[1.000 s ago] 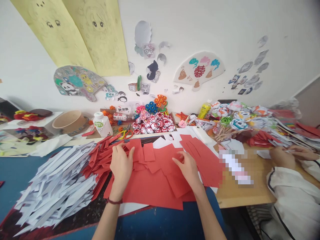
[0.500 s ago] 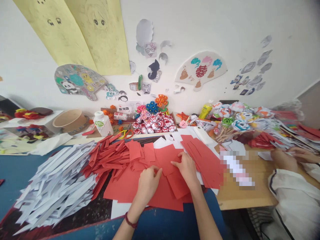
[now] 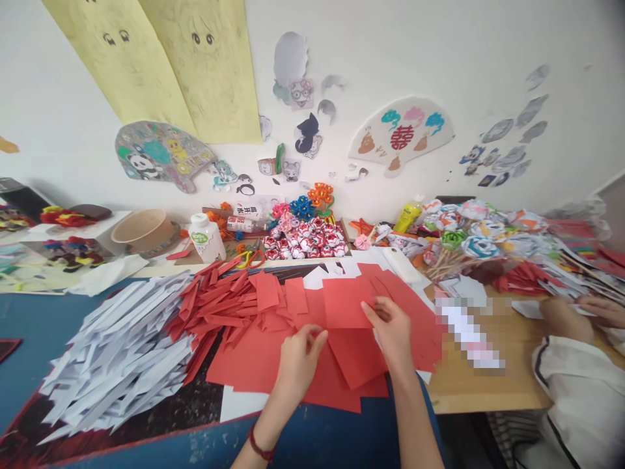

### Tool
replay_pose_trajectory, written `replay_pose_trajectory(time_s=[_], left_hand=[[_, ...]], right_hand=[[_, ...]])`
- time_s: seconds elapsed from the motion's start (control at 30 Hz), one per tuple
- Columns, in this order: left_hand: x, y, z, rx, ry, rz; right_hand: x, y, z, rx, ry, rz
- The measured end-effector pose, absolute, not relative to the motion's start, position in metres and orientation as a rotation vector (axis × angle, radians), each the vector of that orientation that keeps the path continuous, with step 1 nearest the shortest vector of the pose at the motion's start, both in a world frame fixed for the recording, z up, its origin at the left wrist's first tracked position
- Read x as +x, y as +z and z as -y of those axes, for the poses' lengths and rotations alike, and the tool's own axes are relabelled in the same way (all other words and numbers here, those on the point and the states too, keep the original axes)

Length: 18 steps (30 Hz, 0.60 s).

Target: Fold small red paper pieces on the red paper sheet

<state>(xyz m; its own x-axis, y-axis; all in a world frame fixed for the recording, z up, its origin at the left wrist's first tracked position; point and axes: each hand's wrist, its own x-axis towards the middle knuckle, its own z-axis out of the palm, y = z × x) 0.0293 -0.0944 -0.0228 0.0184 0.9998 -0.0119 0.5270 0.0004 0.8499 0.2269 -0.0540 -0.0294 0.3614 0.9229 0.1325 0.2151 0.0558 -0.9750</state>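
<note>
My right hand [image 3: 393,329] is closed on a small red paper sheet [image 3: 347,303], pinching its right side between thumb and fingers. The sheet is raised a little over other red sheets [image 3: 273,365]. My left hand [image 3: 299,358] is beside the sheet's lower left corner, fingers curled and thumb near the index finger. Whether anything is between those fingertips is hidden. To the left spreads a heap of folded red paper strips [image 3: 215,299], and beyond it a larger heap of folded white paper strips [image 3: 122,352].
Behind the papers stand a white bottle [image 3: 206,238], scissors [image 3: 254,255], red-and-white paper flowers [image 3: 307,240] and a yellow bottle [image 3: 407,215]. Bundled paper flowers [image 3: 481,244] lie to the right. A co-worker's hands [image 3: 566,319] hold white paper over the wooden table [image 3: 483,391].
My right hand has lifted the small red sheet from the pile and turned it straighter. My left hand stays close by, its fingers still curled. The camera view has shifted slightly.
</note>
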Motion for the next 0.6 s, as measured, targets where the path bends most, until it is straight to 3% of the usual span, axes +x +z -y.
replay_pose_trajectory(time_s=[0.3, 0.6], left_hand=[[0.042, -0.029, 0.097, 1.690, 1.179, -1.807], [0.037, -0.043, 0.098, 2.580, 1.258, -1.745]], right_hand=[[0.203, -0.035, 0.086, -1.358, 1.071, 1.080], [0.164, -0.021, 0.085, -1.274, 1.060, 1.209]])
